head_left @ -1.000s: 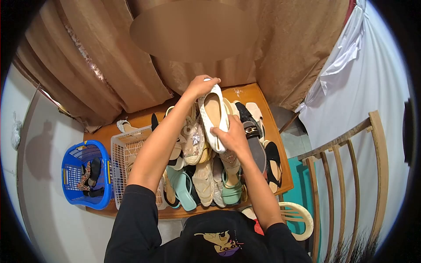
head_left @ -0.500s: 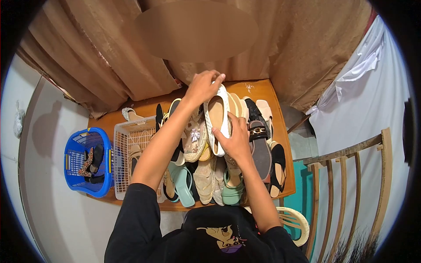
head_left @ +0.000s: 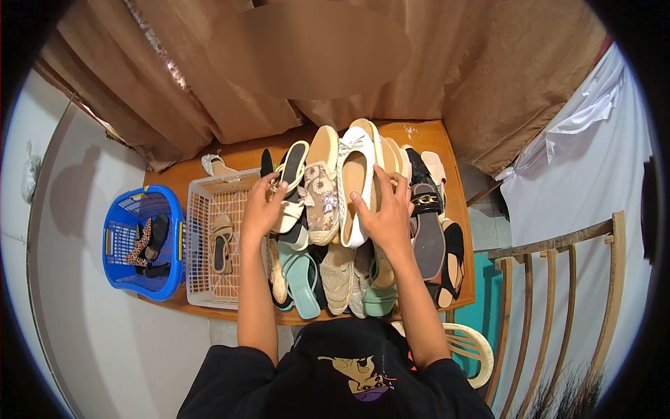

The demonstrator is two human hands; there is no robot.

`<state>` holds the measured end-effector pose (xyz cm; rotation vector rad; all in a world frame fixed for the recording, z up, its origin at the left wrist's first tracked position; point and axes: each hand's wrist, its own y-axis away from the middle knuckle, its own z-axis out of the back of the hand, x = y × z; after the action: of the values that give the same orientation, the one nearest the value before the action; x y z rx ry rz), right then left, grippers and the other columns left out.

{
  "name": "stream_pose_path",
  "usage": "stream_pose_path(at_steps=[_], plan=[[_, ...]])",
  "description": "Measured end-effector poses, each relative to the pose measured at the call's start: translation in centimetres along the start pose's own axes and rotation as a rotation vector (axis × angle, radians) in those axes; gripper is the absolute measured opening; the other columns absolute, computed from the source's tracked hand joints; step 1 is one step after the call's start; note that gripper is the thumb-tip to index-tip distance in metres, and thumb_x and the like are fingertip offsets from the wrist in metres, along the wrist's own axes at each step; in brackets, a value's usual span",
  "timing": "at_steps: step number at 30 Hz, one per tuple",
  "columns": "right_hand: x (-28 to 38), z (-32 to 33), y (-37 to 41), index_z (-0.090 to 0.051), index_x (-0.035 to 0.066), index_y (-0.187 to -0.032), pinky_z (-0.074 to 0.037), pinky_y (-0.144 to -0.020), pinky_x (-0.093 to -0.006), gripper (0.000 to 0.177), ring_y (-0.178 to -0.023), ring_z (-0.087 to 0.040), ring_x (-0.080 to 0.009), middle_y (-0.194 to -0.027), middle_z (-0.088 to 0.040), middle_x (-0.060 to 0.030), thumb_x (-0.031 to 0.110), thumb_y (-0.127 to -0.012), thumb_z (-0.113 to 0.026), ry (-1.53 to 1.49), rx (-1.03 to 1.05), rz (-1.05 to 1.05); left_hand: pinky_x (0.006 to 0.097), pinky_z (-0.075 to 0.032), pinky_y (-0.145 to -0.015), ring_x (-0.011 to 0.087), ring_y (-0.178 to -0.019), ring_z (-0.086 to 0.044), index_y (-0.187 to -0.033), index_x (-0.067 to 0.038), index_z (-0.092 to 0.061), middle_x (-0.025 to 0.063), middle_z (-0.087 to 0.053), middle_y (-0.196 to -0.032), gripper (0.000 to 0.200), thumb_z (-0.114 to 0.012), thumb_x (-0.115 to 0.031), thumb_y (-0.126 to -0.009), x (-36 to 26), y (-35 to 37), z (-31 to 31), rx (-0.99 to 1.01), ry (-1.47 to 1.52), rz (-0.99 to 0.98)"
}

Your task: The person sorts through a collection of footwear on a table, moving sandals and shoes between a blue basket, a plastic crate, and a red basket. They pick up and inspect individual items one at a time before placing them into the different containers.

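A white ballet flat (head_left: 354, 187) with a bow at its toe lies on top of a crowded pile of shoes. My right hand (head_left: 388, 213) grips its right side, the thumb over the opening and the fingers along the outside. To the left, my left hand (head_left: 263, 211) is open, fingers apart, beside a cream sandal (head_left: 287, 216) with a bow. A black-soled sandal with pale trim (head_left: 296, 163) stands just above those fingertips. Between the hands sits an embroidered mesh flat (head_left: 322, 209) with a woven sole edge.
On the wooden table (head_left: 457, 167), a white plastic basket (head_left: 197, 241) holds a tan sandal (head_left: 222, 243). A blue basket (head_left: 112, 269) with dark footwear stands left. Mint slippers (head_left: 301, 283) lie in front; a dark sandal with a gold chain (head_left: 428, 237) is right. Brown curtains (head_left: 488, 84) hang behind.
My left hand has left the toe of the white flat and moved down and left to the cream sandal. My right hand stays at the white flat. The view has shifted slightly.
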<state>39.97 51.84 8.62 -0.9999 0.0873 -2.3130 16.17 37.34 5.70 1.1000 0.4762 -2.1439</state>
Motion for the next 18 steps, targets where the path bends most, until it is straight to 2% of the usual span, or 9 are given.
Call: stream_pose_path(at_steps=[1,3,5,10,15,18], plan=[[0.1,-0.1,0.0,-0.05,0.009,-0.145,-0.038,-0.099,-0.0522,0.072,-0.12,-0.049,-0.0386,-0.131,-0.047,-0.0204,0.048,-0.087,-0.07,0.002,0.005,0.004,0.039,-0.047,-0.101,0.0304,-0.119,-0.06,-0.134,-0.003,-0.058,0.0177,-0.06,-0.131,0.046,-0.063,-0.032,-0.099,-0.9,1.3,-0.2,-0.024,0.054,0.009],[0.4,-0.2,0.0,-0.051,0.011,-0.144,-0.038,-0.099,-0.0516,0.069,-0.118,-0.049,-0.0382,-0.131,-0.048,-0.0195,0.045,-0.087,-0.07,0.003,-0.012,-0.004,0.0383,-0.047,-0.101,0.0303,-0.119,-0.06,-0.131,-0.002,-0.06,0.0175,-0.06,-0.13,0.043,-0.066,-0.027,-0.097,0.5,2.1,-1.2,-0.11,0.021,-0.151],[0.7,-0.3,-0.3,-0.053,0.013,-0.143,-0.039,-0.098,-0.051,0.064,-0.118,-0.049,-0.0376,-0.13,-0.048,-0.0182,0.041,-0.088,-0.07,0.006,-0.019,-0.006,0.0377,-0.047,-0.101,0.0303,-0.119,-0.06,-0.128,-0.001,-0.061,0.0175,-0.059,-0.13,0.041,-0.07,-0.021,-0.093,0.6,3.1,-1.6,-0.148,0.024,-0.192],[1.1,-0.7,-1.5,-0.06,0.012,-0.136,-0.039,-0.099,-0.0525,0.052,-0.119,-0.05,-0.0374,-0.13,-0.051,-0.0156,0.034,-0.09,-0.068,0.016,-0.077,-0.002,0.0416,-0.041,-0.109,0.0372,-0.131,-0.052,-0.125,-0.006,-0.065,0.0202,-0.055,-0.139,0.044,-0.076,-0.016,-0.084,-0.1,4.6,-1.5,-0.129,-0.021,-0.199],[1.0,-0.9,-1.2,-0.06,0.013,-0.138,-0.038,-0.103,-0.0535,0.052,-0.122,-0.049,-0.038,-0.134,-0.052,-0.0158,0.036,-0.092,-0.068,0.003,-0.075,-0.017,0.042,-0.041,-0.109,0.0375,-0.131,-0.051,-0.125,-0.006,-0.065,0.019,-0.055,-0.14,0.043,-0.075,-0.016,-0.084,-0.4,5.4,-0.7,-0.12,0.068,-0.222],[1.0,-0.7,-0.9,-0.063,0.009,-0.134,-0.039,-0.104,-0.048,0.049,-0.121,-0.051,-0.0383,-0.134,-0.054,-0.0179,0.036,-0.093,-0.068,-0.052,-0.107,0.017,0.0424,-0.042,-0.108,0.0375,-0.132,-0.051,-0.126,-0.006,-0.064,0.0194,-0.051,-0.144,0.041,-0.072,-0.012,-0.087,-0.3,6.9,-0.2,-0.129,0.077,-0.237]])
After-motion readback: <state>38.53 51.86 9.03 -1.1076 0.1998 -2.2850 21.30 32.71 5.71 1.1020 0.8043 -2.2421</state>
